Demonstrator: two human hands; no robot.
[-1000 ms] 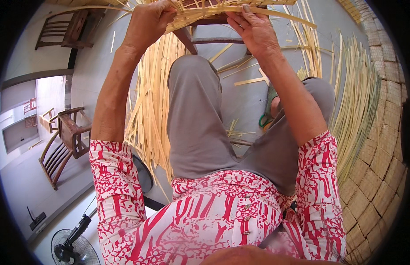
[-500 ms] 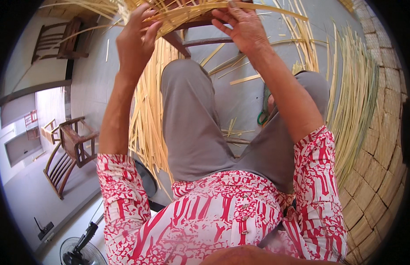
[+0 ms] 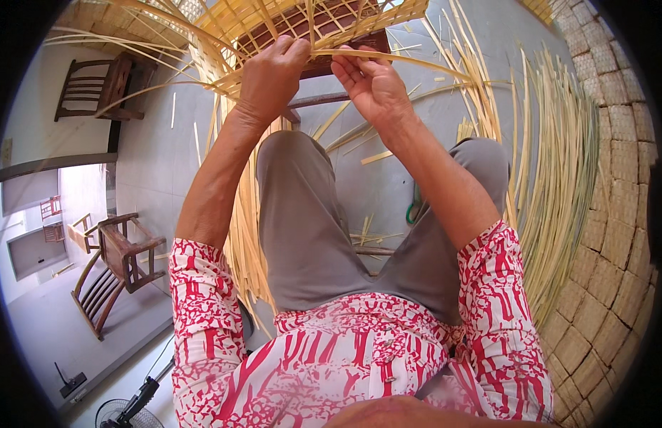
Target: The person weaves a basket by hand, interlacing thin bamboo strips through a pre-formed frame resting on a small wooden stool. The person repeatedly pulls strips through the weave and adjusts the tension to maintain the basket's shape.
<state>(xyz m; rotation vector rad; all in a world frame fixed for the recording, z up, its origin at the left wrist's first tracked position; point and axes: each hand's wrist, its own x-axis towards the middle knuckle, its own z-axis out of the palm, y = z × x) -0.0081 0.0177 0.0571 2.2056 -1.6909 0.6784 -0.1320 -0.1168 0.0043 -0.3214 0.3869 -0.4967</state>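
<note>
Woven piece (image 3: 311, 21): one, over one dark red stool (image 3: 320, 69), cut off by the upper edge. Left hand (image 3: 275, 75): closed on its near edge, fingertips hidden. Right hand (image 3: 368, 82): fingers curled, pinching one flat strip (image 3: 423, 63). Green handle (image 3: 411, 214): one, partly hidden by the right leg (image 3: 477, 167). Loose strips (image 3: 562, 171): overlapping, uncountable.

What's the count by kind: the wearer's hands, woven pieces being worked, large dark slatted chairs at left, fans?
Hands, left and right: 2
Woven piece: 1
Large dark slatted chairs, upper and lower: 2
Fan: 1
Total: 6
</note>
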